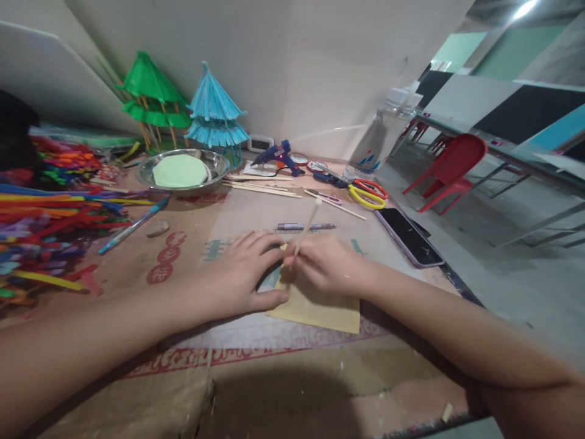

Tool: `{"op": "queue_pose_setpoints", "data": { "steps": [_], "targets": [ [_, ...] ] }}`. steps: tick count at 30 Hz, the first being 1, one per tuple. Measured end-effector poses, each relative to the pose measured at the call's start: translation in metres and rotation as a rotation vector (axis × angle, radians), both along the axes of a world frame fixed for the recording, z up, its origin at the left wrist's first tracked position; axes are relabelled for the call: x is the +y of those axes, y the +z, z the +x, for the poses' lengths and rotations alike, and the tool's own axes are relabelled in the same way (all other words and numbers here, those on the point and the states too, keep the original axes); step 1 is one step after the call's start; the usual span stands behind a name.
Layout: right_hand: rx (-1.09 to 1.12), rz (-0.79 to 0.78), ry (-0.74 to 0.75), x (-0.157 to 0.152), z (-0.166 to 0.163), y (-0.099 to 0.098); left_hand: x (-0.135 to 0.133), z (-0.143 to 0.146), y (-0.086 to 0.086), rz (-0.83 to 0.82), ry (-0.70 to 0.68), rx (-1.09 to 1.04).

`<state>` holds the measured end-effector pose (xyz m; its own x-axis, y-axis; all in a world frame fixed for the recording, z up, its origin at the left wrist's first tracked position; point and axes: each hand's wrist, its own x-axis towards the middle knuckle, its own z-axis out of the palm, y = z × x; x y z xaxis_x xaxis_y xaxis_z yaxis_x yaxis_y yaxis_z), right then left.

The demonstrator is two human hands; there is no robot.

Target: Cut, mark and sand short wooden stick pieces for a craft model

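Note:
A sheet of yellow paper [320, 310] lies on the cardboard-covered table in front of me. My left hand [242, 271] rests flat with its fingers spread, the fingertips and thumb at the paper's left edge. Over the paper, my right hand [329, 259] has its fingers closed around a thin pale stick [308, 227], which slants up toward the back. The stick's lower end is hidden by the fingers, so I cannot tell whether it touches the paper. Just behind the hands lies a dark pen [306, 227].
Colourful pipe cleaners [41, 244] crowd the left. A steel bowl [148, 183], a glue gun [276, 157], scissors [368, 194] and wooden sticks [260, 188] lie at the back. Green [153, 91] and blue [214, 103] tiered models stand behind. A phone [409, 235] lies right.

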<state>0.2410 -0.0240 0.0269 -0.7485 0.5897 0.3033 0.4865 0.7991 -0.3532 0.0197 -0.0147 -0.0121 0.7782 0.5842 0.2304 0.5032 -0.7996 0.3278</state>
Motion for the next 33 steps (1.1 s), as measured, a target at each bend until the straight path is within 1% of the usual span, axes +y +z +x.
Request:
{"op": "queue_pose_setpoints", "data": {
  "steps": [2,6,9,10,13,14,17,18,21,25,26,28,30,31,32,33],
  "targets": [
    [-0.025,-0.019,0.042,-0.001,0.000,-0.001,0.000,0.000,0.000,-0.001,-0.009,-0.006],
    [-0.069,0.031,-0.069,0.000,0.001,0.000,-0.001,0.001,0.001,-0.016,0.021,0.012],
    [-0.074,-0.001,0.045,0.000,0.001,0.002,-0.001,0.000,0.001,-0.029,-0.005,0.003],
    [-0.069,-0.011,0.058,0.000,0.002,0.002,-0.001,0.000,0.001,-0.028,-0.004,0.005],
    [-0.078,0.020,-0.061,0.001,0.002,0.002,0.000,-0.001,0.000,-0.027,0.020,0.016],
    [-0.087,0.025,-0.071,0.000,0.002,0.002,0.000,-0.001,0.000,-0.028,0.018,0.012],
    [-0.069,-0.004,0.056,-0.003,0.000,0.002,0.000,0.000,0.000,-0.024,-0.008,-0.003],
    [-0.052,-0.003,0.066,-0.003,0.000,0.003,0.000,0.000,0.001,-0.023,-0.005,-0.001],
    [-0.039,0.038,0.010,-0.005,-0.001,0.005,0.000,0.000,0.002,-0.027,0.013,0.011],
    [-0.081,-0.013,0.063,-0.005,0.000,0.005,-0.001,0.000,0.002,-0.020,-0.017,-0.010],
    [-0.092,-0.020,0.040,-0.003,0.001,0.004,-0.001,0.000,0.002,-0.018,-0.009,-0.004],
    [-0.117,-0.024,-0.085,0.003,0.003,0.000,-0.001,0.000,0.003,-0.015,0.008,0.021],
    [-0.104,-0.065,-0.209,0.009,0.005,-0.002,-0.001,0.001,0.004,-0.010,0.005,0.033],
    [-0.054,-0.114,-0.252,0.011,0.006,-0.003,-0.001,0.001,0.004,-0.009,-0.001,0.030],
    [0.044,-0.190,-0.284,0.012,0.006,-0.002,0.000,0.001,0.005,-0.012,-0.005,0.023],
    [0.189,-0.297,-0.299,0.013,0.006,-0.001,0.000,0.001,0.005,-0.020,-0.008,0.013]
  ]
}}
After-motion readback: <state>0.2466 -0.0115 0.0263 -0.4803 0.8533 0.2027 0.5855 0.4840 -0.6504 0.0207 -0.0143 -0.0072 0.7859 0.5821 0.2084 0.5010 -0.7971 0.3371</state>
